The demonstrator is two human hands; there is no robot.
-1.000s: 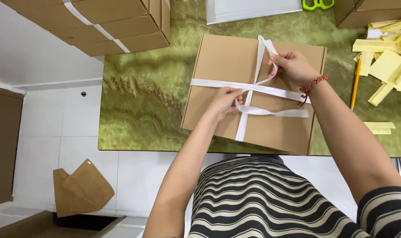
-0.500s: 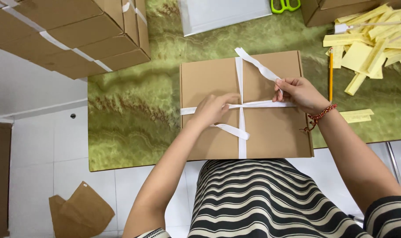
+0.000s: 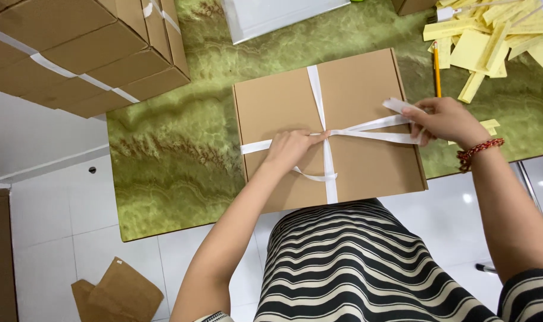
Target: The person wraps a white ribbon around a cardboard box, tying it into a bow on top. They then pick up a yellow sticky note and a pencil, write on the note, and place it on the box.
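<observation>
A flat brown cardboard box (image 3: 271,107) lies on the green marbled table (image 3: 176,155), crossed by a white ribbon (image 3: 314,89). My left hand (image 3: 292,148) presses down where the ribbon bands cross, at the middle of the lid. My right hand (image 3: 444,121) is at the box's right edge, pinching a ribbon end pulled out taut to the right. A red beaded bracelet (image 3: 479,149) is on my right wrist. A loose ribbon loop (image 3: 316,176) hangs below the crossing.
Stacked brown boxes tied with white ribbon (image 3: 74,53) stand at the far left. Yellow paper strips (image 3: 492,42) and a pencil (image 3: 436,68) lie at the back right. A white sheet (image 3: 277,15) lies behind the box. Cardboard scraps (image 3: 119,295) lie on the white tiled floor.
My right hand has drawn the ribbon end outward to the right, past the box edge. My left hand stays pressed on the crossing. The view has shifted.
</observation>
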